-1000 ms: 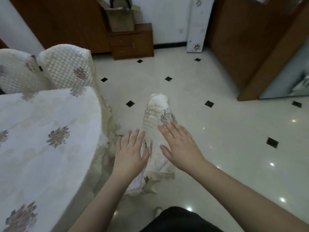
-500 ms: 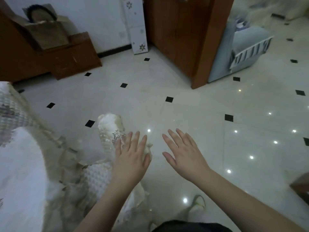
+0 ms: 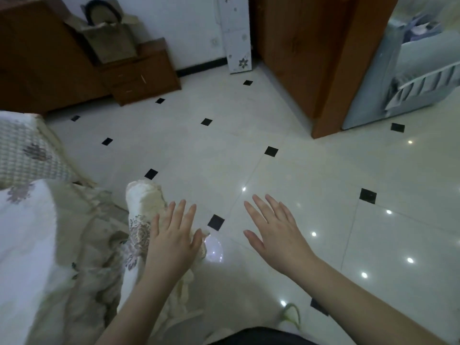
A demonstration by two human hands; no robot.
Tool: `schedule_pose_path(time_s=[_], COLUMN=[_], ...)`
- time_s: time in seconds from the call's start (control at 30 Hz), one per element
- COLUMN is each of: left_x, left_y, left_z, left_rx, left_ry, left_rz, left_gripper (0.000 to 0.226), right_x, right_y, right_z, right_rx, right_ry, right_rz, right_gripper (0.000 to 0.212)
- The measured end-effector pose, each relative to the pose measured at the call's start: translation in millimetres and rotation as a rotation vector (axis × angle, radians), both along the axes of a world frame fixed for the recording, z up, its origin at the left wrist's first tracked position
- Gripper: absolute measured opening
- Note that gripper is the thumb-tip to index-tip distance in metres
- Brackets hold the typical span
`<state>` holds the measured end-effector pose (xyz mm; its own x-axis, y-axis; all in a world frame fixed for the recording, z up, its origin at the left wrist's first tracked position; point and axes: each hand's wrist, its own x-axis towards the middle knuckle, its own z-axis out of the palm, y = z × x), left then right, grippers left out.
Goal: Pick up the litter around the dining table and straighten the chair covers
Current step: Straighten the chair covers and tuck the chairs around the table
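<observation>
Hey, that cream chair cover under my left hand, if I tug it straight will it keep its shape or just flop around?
The chair cover will probably flop: it is creased fabric, rumpled below the left hand resting on it. It looks light, so a tug likely shifts it easily. Its lace edge may snag or bunch, and the right hand, open over the floor, could help smooth it.

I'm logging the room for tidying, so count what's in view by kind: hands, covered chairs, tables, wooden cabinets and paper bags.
Hands: 2, the left hand flat on a chair cover, the right hand open over the floor
Covered chairs: 2, near chair, far chair
Tables: 1, table
Wooden cabinets: 1, cabinet
Paper bags: 1, bag
Total: 7
</observation>
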<state>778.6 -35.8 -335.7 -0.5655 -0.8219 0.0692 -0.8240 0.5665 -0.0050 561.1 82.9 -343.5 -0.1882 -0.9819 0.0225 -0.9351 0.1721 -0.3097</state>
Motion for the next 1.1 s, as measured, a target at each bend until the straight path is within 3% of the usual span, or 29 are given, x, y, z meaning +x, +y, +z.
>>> schedule_pose_path(time_s=[0.33,0.67,0.87,0.97,1.1], left_x=[48.6,75.6,77.0,75.5,60.1], left_y=[4.2,-26.4,-36.0,-28.6,-10.7], left_z=[-8.7,-26.0,-31.0,-30.5,-39.3], left_rx=[0.057,0.062,0.051,0.046,0.011], left_ry=[-0.015,0.141,0.176,0.147,0.150], left_rz=[0.386,0.652,0.753,0.818,0.920], left_gripper=[0.062,0.063,0.067,0.072,0.076], right_x=[10.0,47.8,74.2,92.0,111.7], right_y=[-76.6,-166.9,-219.9,-237.8,-263.6], right_z=[1.5,0.3,-9.1,-19.4,-34.2], right_rx=[-0.070,-0.082,-0.092,-0.116,-0.117], right_ry=[0.000,0.069,0.111,0.121,0.146], right_rz=[0.299,0.643,0.837,0.989,1.239], right_gripper=[0.060,0.064,0.076,0.091,0.095])
